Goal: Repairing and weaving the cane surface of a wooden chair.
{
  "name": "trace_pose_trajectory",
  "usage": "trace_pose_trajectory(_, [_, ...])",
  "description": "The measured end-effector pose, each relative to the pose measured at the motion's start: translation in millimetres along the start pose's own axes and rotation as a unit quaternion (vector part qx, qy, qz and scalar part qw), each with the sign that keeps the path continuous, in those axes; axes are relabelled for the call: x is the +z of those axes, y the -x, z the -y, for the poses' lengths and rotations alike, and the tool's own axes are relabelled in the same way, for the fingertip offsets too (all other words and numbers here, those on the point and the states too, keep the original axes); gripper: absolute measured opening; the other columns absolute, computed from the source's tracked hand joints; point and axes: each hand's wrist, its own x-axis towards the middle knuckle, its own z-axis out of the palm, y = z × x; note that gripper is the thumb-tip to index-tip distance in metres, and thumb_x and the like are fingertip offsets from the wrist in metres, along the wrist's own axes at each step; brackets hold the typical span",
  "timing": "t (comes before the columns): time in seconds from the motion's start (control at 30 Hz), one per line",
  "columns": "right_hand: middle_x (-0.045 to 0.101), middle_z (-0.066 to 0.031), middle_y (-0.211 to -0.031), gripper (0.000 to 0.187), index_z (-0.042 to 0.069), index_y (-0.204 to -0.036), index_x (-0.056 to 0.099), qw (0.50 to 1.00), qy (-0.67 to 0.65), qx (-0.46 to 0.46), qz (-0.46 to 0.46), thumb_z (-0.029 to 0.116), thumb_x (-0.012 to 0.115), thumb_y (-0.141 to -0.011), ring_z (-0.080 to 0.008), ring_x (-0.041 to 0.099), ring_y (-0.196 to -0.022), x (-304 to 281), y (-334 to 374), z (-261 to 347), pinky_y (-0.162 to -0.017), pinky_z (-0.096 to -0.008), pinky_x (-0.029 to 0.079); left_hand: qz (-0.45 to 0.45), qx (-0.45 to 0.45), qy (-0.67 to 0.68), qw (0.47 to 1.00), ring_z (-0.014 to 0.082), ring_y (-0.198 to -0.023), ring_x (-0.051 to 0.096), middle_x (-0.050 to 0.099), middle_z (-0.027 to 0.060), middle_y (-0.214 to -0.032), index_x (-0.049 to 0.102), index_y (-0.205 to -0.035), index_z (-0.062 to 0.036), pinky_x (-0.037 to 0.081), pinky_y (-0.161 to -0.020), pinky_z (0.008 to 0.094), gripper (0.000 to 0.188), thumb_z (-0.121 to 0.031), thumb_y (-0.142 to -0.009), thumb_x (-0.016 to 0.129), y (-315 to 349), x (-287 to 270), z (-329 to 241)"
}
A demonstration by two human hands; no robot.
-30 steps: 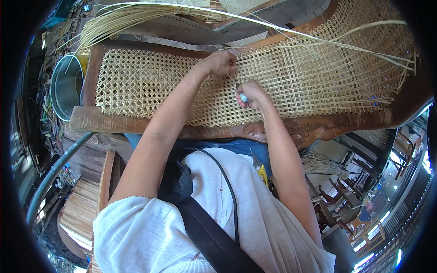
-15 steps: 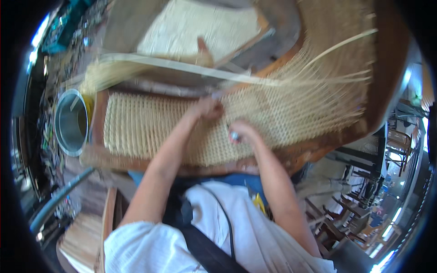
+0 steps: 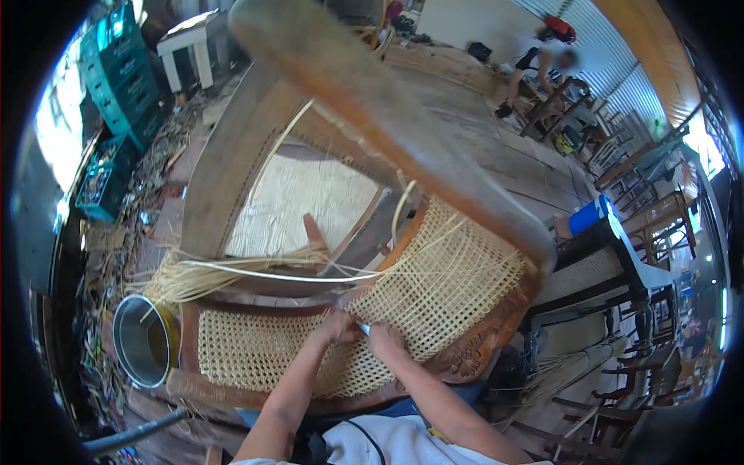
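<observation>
A wooden chair frame point(image 3: 203, 177) lies across my lap, with woven cane point(image 3: 256, 349) filling its long curved panel. My left hand point(image 3: 339, 327) rests on the weave near the panel's inner edge, fingers curled and pressed together; what they pinch is too small to make out. Close on its right, my right hand point(image 3: 386, 341) is closed around a small tool with a pale, shiny end point(image 3: 364, 329), which points toward the left fingers. Loose pale cane strands point(image 3: 310, 275) run over the frame just beyond my hands.
A thick bundle of cane point(image 3: 205, 277) hangs over the frame at left, above a round metal bucket point(image 3: 141, 349). Green crates point(image 3: 116, 74) are stacked far left. At right stands a dark chair point(image 3: 577, 271) with a blue container point(image 3: 593, 215). Another person point(image 3: 546, 70) works far off.
The view has tilted up, so the chair and my hands sit lower and more of the room shows. My hands have come closer together, the tool now between them.
</observation>
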Motion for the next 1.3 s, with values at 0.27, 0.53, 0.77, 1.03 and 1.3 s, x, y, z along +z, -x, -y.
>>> trace_pose_trajectory(0.27, [0.07,-0.0218,-0.107,0.025,-0.002,-0.108,0.069,0.997,0.02,-0.003,0.07,0.01,0.059,-0.088,-0.0349,0.069,-0.102,7,-8,-5,-0.086,-0.0474,0.055,-0.066,0.033,-0.023,0.997,0.035,-0.087,0.069,0.072,0.0136,-0.095,0.069,-0.1,-0.0122,0.055,-0.075,0.0436,0.024,-0.03,-0.084,0.068,12,-1,-8])
trace_pose_trajectory(0.53, [0.07,-0.0259,-0.09,0.032,-0.006,-0.091,0.071,0.996,-0.035,0.021,0.079,0.022,0.057,-0.084,-0.0375,0.07,-0.085,-54,56,-70,-0.081,-0.0458,0.055,-0.107,0.025,-0.118,0.987,0.0304,-0.087,0.069,0.072,0.0106,-0.094,0.072,-0.095,-0.0152,0.056,-0.077,0.0419,0.019,-0.031,-0.085,0.067,19,9,-28])
trace_pose_trajectory(0.77, [0.065,-0.0269,-0.077,0.034,-0.005,-0.085,0.066,0.994,-0.104,-0.015,-0.03,0.028,0.057,-0.086,-0.0389,0.068,-0.075,-73,63,-81,-0.069,-0.0485,0.052,0.033,-0.045,-0.081,0.995,0.0346,-0.09,0.07,0.073,0.0151,-0.095,0.076,-0.096,-0.0161,0.054,-0.078,0.048,0.031,-0.038,-0.087,0.056,1,-7,-52])
trace_pose_trajectory(1.03, [0.058,-0.0153,-0.061,0.027,-0.001,-0.071,0.059,0.99,-0.13,-0.045,0.016,0.023,0.059,-0.084,-0.0248,0.058,-0.056,-96,50,-48,-0.059,-0.042,0.046,0.041,-0.021,0.422,0.905,0.0164,-0.086,0.069,0.076,0.0043,-0.092,0.076,-0.104,-0.0096,0.053,-0.078,0.0351,0.027,-0.032,-0.092,0.068,-5,-8,-69])
trace_pose_trajectory(1.3, [0.07,-0.0208,-0.079,0.03,-0.007,-0.089,0.066,0.97,-0.187,0.043,0.146,0.02,0.054,-0.091,-0.0288,0.07,-0.068,-50,26,-47,-0.072,-0.0413,0.055,-0.005,-0.089,0.351,0.932,0.0091,-0.076,0.062,0.073,0.0038,-0.084,0.074,-0.097,-0.0036,0.051,-0.07,0.0268,0.014,-0.015,-0.091,0.068,-12,-4,-21])
